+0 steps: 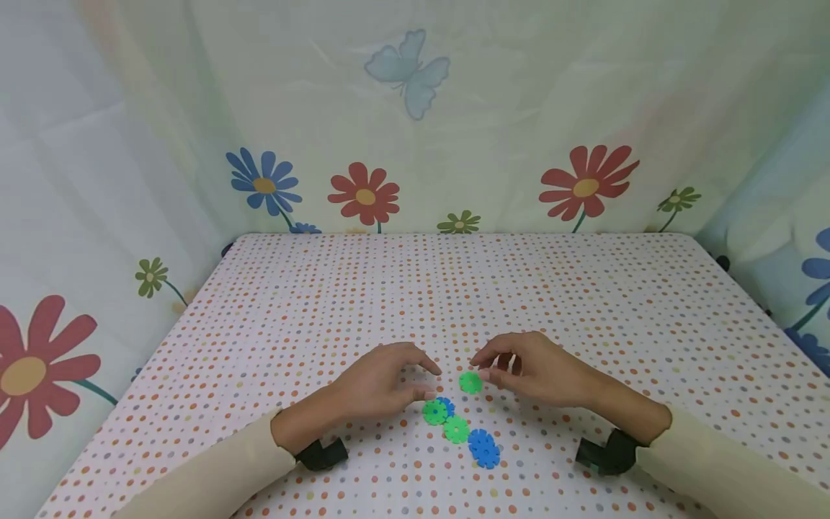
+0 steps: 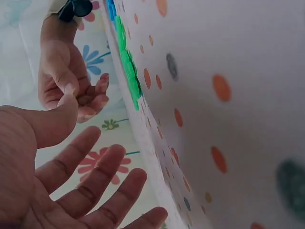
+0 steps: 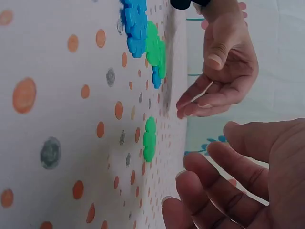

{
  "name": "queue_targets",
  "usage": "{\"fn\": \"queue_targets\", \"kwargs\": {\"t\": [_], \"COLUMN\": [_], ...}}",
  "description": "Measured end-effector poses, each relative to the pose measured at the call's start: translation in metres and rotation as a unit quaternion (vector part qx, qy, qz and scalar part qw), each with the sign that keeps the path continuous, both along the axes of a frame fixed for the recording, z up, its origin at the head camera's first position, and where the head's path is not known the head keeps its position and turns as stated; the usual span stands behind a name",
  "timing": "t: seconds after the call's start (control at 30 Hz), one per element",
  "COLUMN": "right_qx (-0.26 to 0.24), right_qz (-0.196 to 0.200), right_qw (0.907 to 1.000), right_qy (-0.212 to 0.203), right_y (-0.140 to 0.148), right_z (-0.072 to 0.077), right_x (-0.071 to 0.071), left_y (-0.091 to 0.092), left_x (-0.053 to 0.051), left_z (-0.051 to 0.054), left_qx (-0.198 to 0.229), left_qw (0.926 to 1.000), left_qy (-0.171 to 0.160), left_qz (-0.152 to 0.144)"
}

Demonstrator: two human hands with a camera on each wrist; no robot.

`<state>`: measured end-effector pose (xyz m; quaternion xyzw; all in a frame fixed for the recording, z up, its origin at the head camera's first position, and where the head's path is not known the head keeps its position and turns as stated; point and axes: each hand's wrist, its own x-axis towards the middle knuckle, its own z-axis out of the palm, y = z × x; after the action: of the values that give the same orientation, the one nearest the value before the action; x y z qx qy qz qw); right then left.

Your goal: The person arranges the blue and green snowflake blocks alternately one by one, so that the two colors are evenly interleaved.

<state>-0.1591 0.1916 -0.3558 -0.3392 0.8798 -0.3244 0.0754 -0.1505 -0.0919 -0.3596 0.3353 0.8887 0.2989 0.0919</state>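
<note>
A single green notched plastic disc (image 1: pixel 470 383) lies flat on the table. My right hand (image 1: pixel 538 367) is just beside it, fingers loosely bent and holding nothing; in the right wrist view a gap shows between those fingers (image 3: pixel 200 195) and the green disc (image 3: pixel 149 140). My left hand (image 1: pixel 382 382) hovers with relaxed, spread fingers, its thumb near another green disc (image 1: pixel 434 412). That disc partly covers a blue one (image 1: pixel 449 405). Closer to me are a third green disc (image 1: pixel 457 429) and overlapping blue discs (image 1: pixel 485 450).
A dotted cloth covers the table (image 1: pixel 350 288). Flower-printed curtains (image 1: pixel 493 108) hang behind it and along both sides. Each wrist wears a dark camera mount, one on the left (image 1: pixel 323 455) and one on the right (image 1: pixel 607 453).
</note>
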Motion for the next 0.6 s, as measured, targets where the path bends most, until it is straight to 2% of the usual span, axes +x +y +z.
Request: {"fn": "queue_targets", "kwargs": {"t": [0.1, 0.27, 0.43, 0.6], "right_qx": [0.002, -0.019, -0.055, -0.076], "right_qz": [0.026, 0.118, 0.195, 0.215], "right_qw": [0.9994, 0.9895, 0.9742, 0.9650], "right_qy": [-0.022, -0.081, -0.099, -0.130], "right_y": [0.000, 0.002, 0.003, 0.004], "right_z": [0.001, -0.001, -0.006, -0.011], "right_x": [0.001, 0.007, 0.011, 0.013], "left_y": [-0.001, 0.000, -0.001, -0.001], "left_x": [-0.002, -0.004, -0.003, -0.002], "left_z": [-0.001, -0.006, -0.008, -0.007], "left_qx": [-0.001, -0.018, -0.064, -0.082], "left_qw": [0.9995, 0.9968, 0.9939, 0.9916], "left_qy": [-0.023, -0.048, -0.026, -0.006], "left_qz": [-0.021, -0.062, -0.086, -0.100]}}
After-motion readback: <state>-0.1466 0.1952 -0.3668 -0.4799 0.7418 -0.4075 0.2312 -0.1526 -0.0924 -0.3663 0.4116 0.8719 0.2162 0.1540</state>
